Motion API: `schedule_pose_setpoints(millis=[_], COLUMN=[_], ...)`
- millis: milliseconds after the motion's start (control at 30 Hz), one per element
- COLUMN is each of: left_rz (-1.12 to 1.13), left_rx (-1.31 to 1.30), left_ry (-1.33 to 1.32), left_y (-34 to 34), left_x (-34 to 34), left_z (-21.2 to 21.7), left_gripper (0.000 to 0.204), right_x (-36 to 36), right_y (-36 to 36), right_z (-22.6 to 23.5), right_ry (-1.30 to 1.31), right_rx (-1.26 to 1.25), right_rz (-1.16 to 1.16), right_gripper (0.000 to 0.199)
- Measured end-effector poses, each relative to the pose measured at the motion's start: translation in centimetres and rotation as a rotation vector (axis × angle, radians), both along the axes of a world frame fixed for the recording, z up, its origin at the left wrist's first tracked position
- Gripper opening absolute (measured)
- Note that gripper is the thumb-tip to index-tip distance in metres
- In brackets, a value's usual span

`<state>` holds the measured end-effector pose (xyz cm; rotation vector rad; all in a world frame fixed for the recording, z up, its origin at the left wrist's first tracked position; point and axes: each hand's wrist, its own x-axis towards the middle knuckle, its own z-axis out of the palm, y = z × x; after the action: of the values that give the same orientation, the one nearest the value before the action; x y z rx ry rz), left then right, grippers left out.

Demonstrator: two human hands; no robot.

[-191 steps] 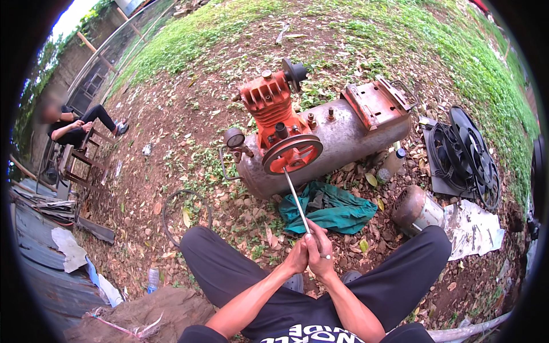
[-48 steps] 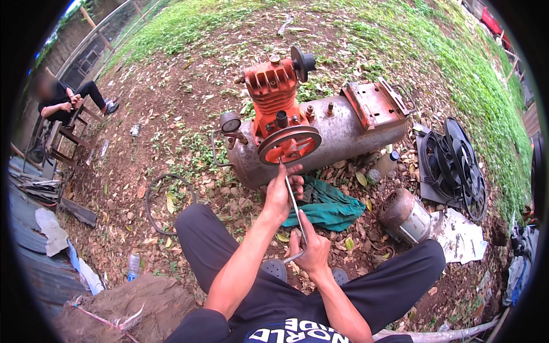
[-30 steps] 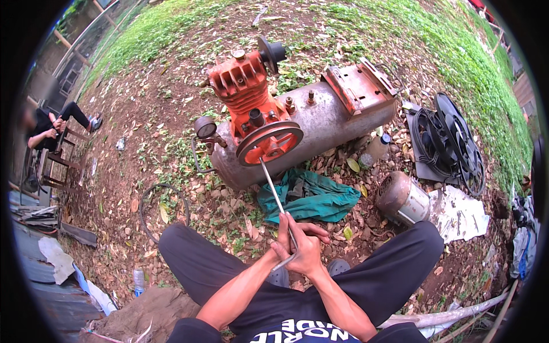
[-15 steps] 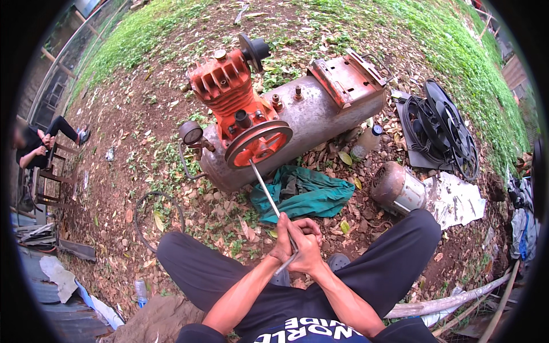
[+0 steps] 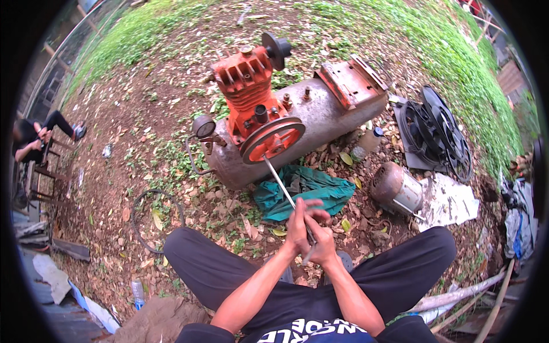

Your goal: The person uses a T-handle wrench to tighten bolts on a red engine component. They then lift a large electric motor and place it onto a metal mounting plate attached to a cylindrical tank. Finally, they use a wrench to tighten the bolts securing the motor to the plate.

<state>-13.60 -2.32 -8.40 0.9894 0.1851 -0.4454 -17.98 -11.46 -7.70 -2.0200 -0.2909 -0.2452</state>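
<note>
Both my hands are together on a long thin metal rod (image 5: 279,182) with a bent near end. My left hand (image 5: 297,231) lies against the rod, its fingers partly stretched across it. Just to the right, my right hand (image 5: 323,244) is closed around the lower part. The rod slants up and away, its far tip at the lower hub area of the spoked pulley wheel (image 5: 246,152); the exact contact is too small to tell. This wheel sits on an orange finned compressor pump (image 5: 249,94), mounted on a rusty grey tank (image 5: 327,120) lying on its side.
Beneath the tank's near side lies a green cloth (image 5: 331,193). Rightward are a rusty motor (image 5: 391,182), a bottle (image 5: 369,140) and a black fan (image 5: 437,128). A loose belt (image 5: 135,222) lies left. Another person (image 5: 35,143) sits at the far left.
The compressor and tank have shifted rightward and turned slightly. My hands and the rod moved right with them, and my left fingers have loosened and spread.
</note>
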Motion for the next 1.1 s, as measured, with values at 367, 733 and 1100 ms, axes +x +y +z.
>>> schedule_pose_setpoints(millis=[367,733,1100], left_rz=[0.322,-0.407,-0.255], left_rx=[-0.278,-0.148,-0.024], left_ry=[0.497,0.419,0.342], left_y=[-4.0,-14.1,-14.8], left_x=[4.1,0.9,2.2], left_z=[1.2,0.4,-1.6], left_gripper=[0.032,0.079,0.075], right_x=[-5.9,0.7,-2.7], right_y=[-6.9,-26.2,-48.4], right_z=[3.3,24.3,19.8], right_ry=[0.357,0.795,0.900], right_rx=[0.059,-0.537,-0.609], right_rz=[-0.444,-0.912,-1.127], right_gripper=[0.036,0.065,0.044])
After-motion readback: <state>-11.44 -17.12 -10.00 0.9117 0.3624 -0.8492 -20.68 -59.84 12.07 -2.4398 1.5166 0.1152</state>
